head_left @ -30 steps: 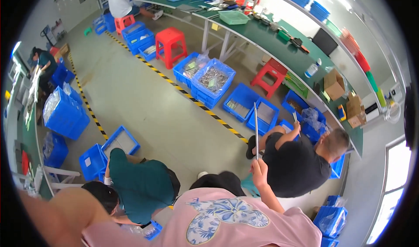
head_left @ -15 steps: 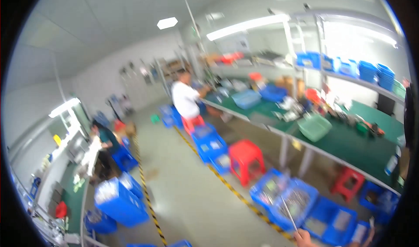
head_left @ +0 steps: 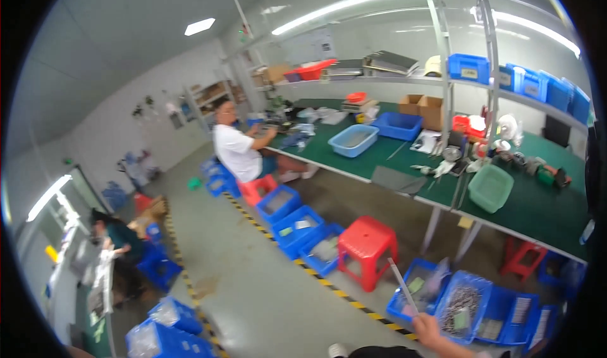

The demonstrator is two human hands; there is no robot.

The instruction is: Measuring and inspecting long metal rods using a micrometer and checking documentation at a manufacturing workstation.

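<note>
My right hand (head_left: pixel 430 331) reaches in from the lower edge, its forearm slanting up from the right. Its fingers are closed round the lower end of a long, thin, pale grey rod (head_left: pixel 402 285), which points up and to the left; its exact kind is not clear. The rod's far end overlaps the view of the red stool's leg. Behind and beside the hand are a blue bin (head_left: pixel 414 287) with a clear bag in it and a blue bin of small metal parts (head_left: pixel 465 307). My left hand is out of sight.
A red stool (head_left: pixel 368 247) stands before a green-topped workbench (head_left: pixel 404 156) carrying tubs and tools. Blue bins line a yellow-black floor stripe (head_left: pixel 335 288). A person in white (head_left: pixel 237 146) sits at the bench; another in dark green (head_left: pixel 120 241) sits left.
The view has swung and grown sharper. My right hand shows more fully, with more forearm, still gripping the rod. A shoe and dark trouser leg have come into the lower edge.
</note>
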